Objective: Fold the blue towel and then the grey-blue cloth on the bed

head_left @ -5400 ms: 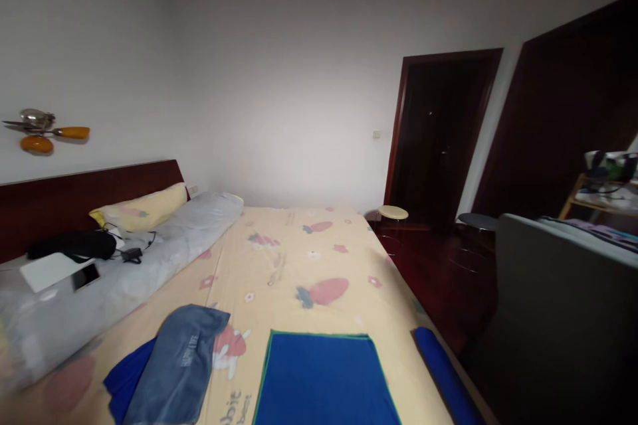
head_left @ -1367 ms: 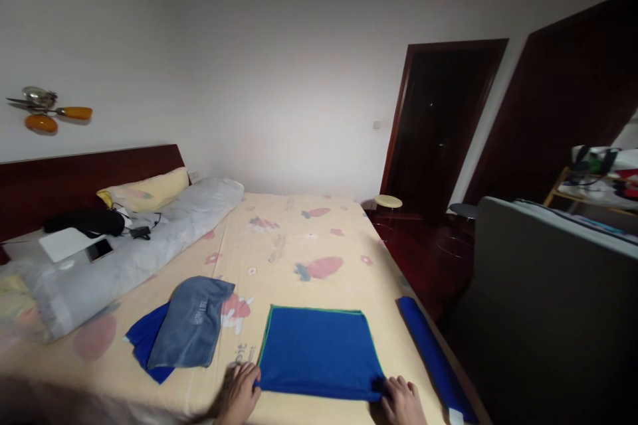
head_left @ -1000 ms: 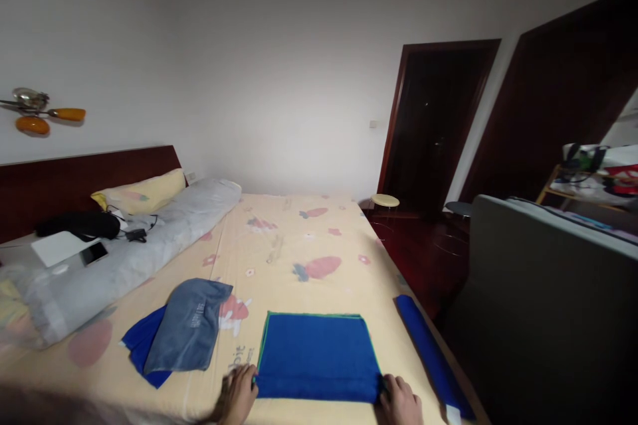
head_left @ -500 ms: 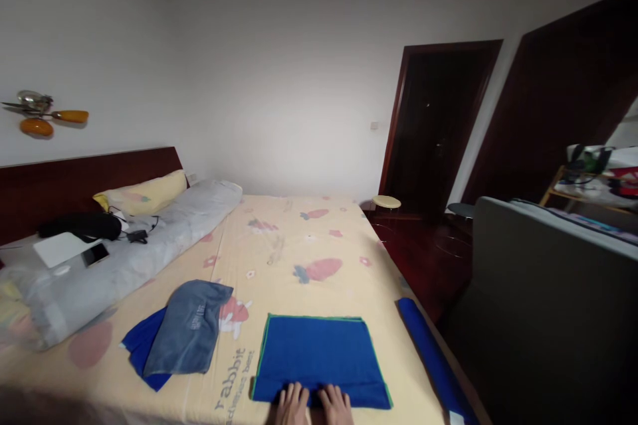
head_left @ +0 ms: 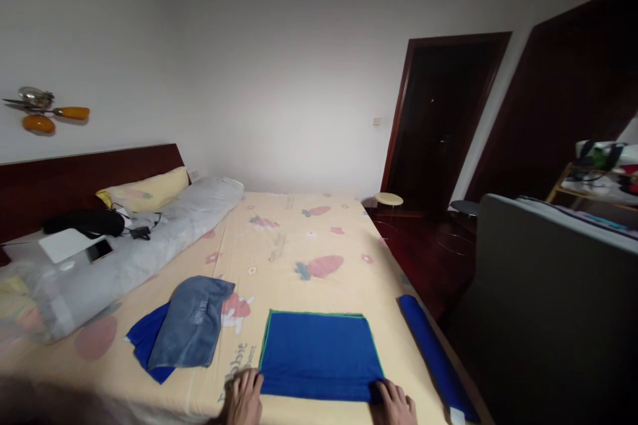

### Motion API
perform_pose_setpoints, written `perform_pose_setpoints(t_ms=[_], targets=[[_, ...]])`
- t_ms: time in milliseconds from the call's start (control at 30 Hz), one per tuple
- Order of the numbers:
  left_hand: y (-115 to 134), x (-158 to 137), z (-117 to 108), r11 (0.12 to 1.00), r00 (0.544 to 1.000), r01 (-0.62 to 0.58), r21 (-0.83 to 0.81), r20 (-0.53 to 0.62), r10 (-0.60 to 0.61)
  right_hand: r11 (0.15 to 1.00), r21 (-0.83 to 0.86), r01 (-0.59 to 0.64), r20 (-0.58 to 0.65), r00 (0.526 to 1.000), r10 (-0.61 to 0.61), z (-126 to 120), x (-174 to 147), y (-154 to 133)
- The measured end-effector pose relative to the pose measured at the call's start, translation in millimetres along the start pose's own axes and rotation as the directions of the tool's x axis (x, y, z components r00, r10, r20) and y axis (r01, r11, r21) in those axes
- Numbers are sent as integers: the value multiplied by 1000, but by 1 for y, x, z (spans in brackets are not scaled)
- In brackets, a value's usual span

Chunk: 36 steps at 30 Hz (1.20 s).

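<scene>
Location: a home bedroom. Identifying features are a wide bed with a cream carrot-print sheet (head_left: 299, 246), a dark wooden headboard (head_left: 84, 182) and a yellow pillow (head_left: 147, 191) at its head edge. A dark wooden door frame (head_left: 438, 119) stands beyond its far corner.

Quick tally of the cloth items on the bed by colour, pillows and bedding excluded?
Blue: 3 - folded towel under both hands, rolled towel at the bed edge, cloth partly under the grey one
Grey: 1 - towel
Total: 4
</scene>
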<state>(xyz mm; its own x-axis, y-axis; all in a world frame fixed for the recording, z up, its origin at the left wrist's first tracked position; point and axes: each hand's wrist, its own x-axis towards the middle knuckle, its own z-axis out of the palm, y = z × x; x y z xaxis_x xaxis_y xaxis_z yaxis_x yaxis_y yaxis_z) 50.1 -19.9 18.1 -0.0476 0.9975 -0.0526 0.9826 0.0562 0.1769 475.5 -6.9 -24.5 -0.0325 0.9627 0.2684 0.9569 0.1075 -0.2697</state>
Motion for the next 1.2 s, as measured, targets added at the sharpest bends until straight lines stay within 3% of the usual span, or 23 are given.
perform_pose_setpoints(t_ms=[167, 333, 400, 500, 600, 667, 733, 867, 967, 1067, 1200], targets=[[7, 7, -18, 998, 999, -54, 22, 8, 53, 999, -32, 40, -72, 996, -42, -10, 10, -15], [0, 5, -32, 993, 993, -104, -62, -57, 100, 996, -35, 81, 18, 997, -80, -31, 21, -10], [-3, 7, -33, 995, 998, -67, -74, -16, 66, 996, -21, 84, 54, 995, -83, -35, 24, -7], [-6, 14, -32, 998, 996, 21, -51, 86, -17, 1000, -16, 1, 62, 998, 0, -34, 26, -7], [2, 20, -29, 994, 993, 107, 31, 43, -108, 990, -45, -136, -36, 990, 134, -26, 27, -13], [17, 21, -26, 988, 990, 139, 60, -33, -137, 990, -41, -136, -111, 985, 131, -14, 27, -26], [40, 18, -22, 995, 995, 94, 29, -26, -94, 1000, -11, -27, -126, 992, 25, 3, 26, -47], [100, 12, -4, 990, 979, -76, -117, 181, 97, 974, 77, 211, -55, 977, -208, 45, 22, -105], [127, 9, 9, 975, 946, -93, -201, 288, 149, 947, 156, 280, 13, 958, -286, 68, 17, -133], [116, 7, 14, 975, 948, -86, -203, 285, 143, 965, 129, 227, 14, 973, -230, 69, 14, -123], [54, 5, 10, 995, 985, -46, -89, 160, 60, 993, 52, 108, 6, 994, -109, 35, 9, -63]])
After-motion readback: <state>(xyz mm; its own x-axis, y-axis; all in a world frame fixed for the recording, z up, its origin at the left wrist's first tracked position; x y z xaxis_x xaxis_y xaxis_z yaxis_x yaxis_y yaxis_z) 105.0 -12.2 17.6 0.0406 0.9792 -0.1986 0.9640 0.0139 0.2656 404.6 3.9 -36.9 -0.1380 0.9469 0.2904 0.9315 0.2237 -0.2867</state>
